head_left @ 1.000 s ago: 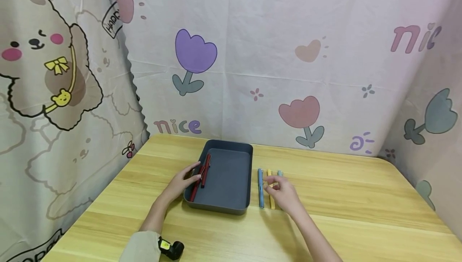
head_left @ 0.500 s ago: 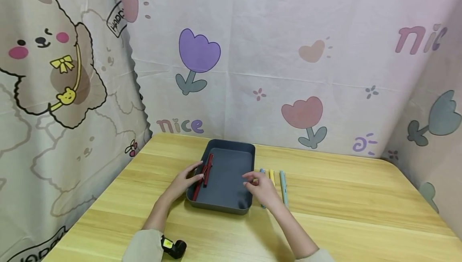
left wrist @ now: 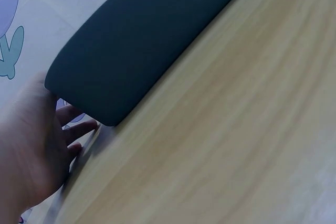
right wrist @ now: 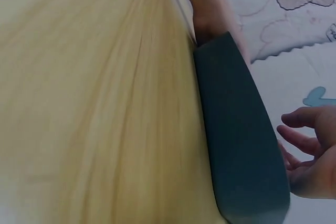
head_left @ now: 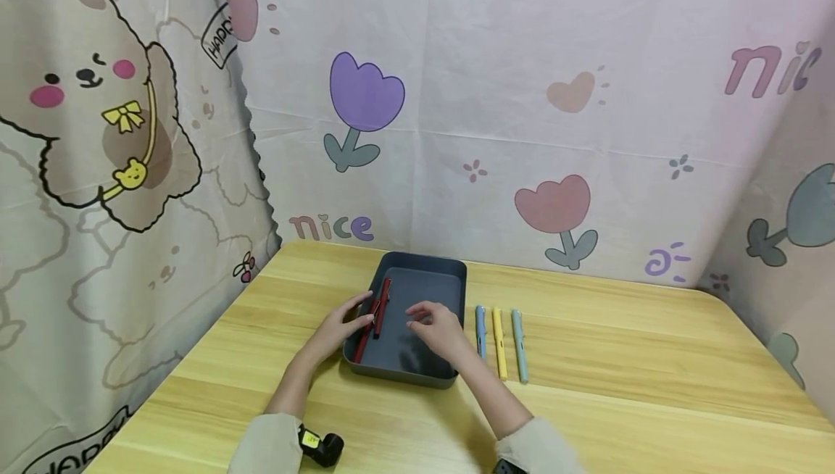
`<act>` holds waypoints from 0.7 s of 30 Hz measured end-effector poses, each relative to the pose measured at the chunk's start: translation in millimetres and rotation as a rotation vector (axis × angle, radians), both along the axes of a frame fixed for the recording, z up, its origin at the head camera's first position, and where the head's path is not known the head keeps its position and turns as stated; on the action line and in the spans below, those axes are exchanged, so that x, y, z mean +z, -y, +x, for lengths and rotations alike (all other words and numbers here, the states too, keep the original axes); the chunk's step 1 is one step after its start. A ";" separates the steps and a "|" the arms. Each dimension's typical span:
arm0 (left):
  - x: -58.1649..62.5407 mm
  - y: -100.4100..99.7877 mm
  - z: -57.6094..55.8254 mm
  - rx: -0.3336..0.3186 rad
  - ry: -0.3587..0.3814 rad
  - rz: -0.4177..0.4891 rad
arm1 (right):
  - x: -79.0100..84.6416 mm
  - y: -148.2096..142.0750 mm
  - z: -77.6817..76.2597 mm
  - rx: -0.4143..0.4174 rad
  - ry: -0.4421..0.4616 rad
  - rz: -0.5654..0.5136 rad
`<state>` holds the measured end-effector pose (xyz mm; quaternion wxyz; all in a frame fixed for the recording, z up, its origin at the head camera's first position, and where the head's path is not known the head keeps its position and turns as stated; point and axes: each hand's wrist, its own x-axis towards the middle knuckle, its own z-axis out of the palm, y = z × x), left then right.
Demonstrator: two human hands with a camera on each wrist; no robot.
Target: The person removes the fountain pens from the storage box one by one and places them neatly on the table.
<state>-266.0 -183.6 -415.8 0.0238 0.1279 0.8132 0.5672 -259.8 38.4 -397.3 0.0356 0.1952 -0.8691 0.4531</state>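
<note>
A dark grey rectangular tray (head_left: 424, 285) lies on the wooden table. My left hand (head_left: 333, 333) holds its left wall, thumb over the rim; in the left wrist view, fingers (left wrist: 81, 129) of that hand show beyond the tray's end. Two dark red pens (head_left: 383, 307) lie in the tray along the left side, partly covered by the thumb. Over the tray's right half hovers my right hand (head_left: 440, 329), its fingers loosely bent and nothing visible between them. Right of the tray lie a blue pen (head_left: 480, 325), a yellow pen (head_left: 499, 343) and a light green pen (head_left: 520, 347), side by side.
The light wooden table (head_left: 620, 358) extends to the right of the pens. A patterned cloth (head_left: 457, 97) hangs behind the table and along both sides. A small black device (head_left: 322, 448) sits at my left sleeve.
My right hand has moved left from above the loose pens to over the tray, uncovering the yellow and light green pens. The left hand stays at the tray's left wall.
</note>
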 end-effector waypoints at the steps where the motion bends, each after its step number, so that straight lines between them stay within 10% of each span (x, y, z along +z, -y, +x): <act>1: 0.4 0.3 0.4 0.000 -0.001 0.000 | -1.1 3.7 -1.7 0.000 0.006 0.002; 21: -1.7 1.3 0.6 0.000 0.000 0.028 | -23.5 51.1 -33.3 -0.042 0.097 -0.044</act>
